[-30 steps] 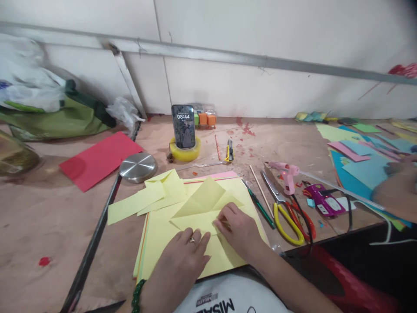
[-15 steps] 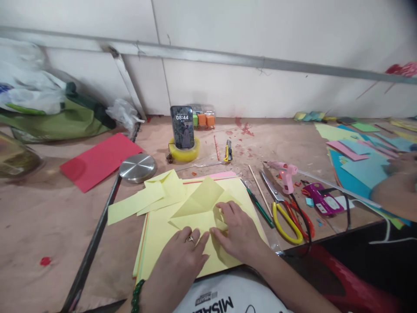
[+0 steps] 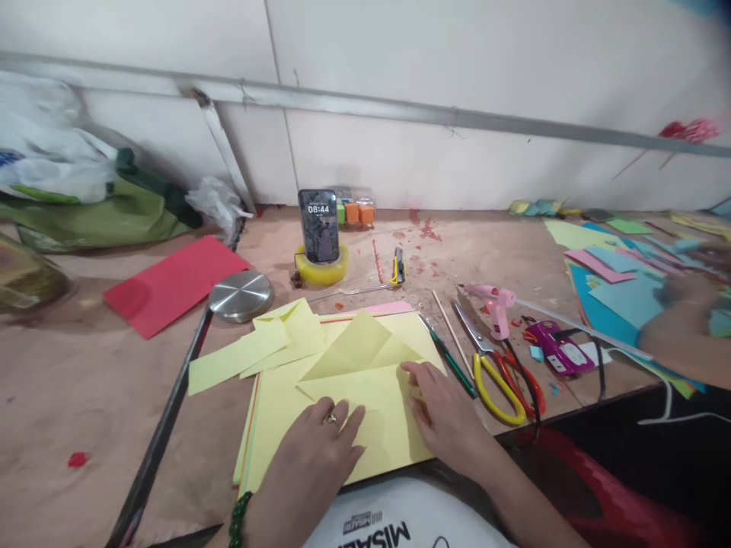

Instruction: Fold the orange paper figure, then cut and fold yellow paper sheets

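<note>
A pale yellow sheet of folded paper (image 3: 359, 346), creased with its peak pointing away from me, lies on a stack of yellow sheets (image 3: 388, 445). My left hand (image 3: 325, 449), with a ring and a green bead bracelet, rests on the paper near its front edge, fingers apart. At the right end of the folded sheet is my right hand (image 3: 448, 407), its thumb and index finger apart and bent over the paper. Its other fingers are partly hidden. Loose yellow paper strips (image 3: 240, 358) overlap the stack's left side.
Right of the stack lie a green pen (image 3: 454, 361), a wooden stick (image 3: 452, 331), scissors (image 3: 499, 388), and a pink glue gun (image 3: 499, 308). A phone (image 3: 320, 228) leans on a tape roll (image 3: 321, 272). A metal disc (image 3: 241, 295) sits left. Another person's hand (image 3: 685, 327) is at far right.
My right hand has moved right and slightly toward me, away from the middle of the folded paper. The paper's right part, raised before, now lies flatter. My left hand has barely moved.
</note>
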Available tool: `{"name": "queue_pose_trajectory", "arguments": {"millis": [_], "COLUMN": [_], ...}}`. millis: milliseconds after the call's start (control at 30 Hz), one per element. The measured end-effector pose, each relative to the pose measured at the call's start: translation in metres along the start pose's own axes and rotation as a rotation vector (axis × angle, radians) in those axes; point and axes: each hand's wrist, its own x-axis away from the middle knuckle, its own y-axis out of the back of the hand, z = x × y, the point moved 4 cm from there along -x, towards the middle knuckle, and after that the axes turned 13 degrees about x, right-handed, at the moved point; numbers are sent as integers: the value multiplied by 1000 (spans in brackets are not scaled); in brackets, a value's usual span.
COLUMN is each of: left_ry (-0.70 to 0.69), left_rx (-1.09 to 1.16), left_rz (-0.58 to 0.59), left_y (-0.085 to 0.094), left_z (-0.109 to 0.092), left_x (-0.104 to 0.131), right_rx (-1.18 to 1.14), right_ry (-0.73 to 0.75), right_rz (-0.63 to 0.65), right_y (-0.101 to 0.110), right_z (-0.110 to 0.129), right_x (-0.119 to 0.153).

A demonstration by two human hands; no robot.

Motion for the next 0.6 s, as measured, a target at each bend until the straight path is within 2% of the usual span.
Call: {"name": "queue_pose_trajectory", "arguments": {"millis": [100, 167, 300, 367, 600], "left_ry": [-7, -3, 28, 40, 35], "left_rx": [-22, -41, -85, -89, -66], "left_rz": [0, 8, 33, 38, -49], "left_y": [-2, -3, -2, -1, 0], "left_z": [0, -1, -3, -4, 0], "left_x": [1, 0, -3, -2, 16], "right_rx": [41, 76, 15, -26, -24], "right_ry": [-4, 53, 368, 458, 451], "right_rz": [-58, -118, -204, -200, -235], "right_y": [6, 11, 9, 2, -8], "right_z": [-6, 1, 35, 46, 41], "right_x": [3, 2, -6, -9, -8]}}
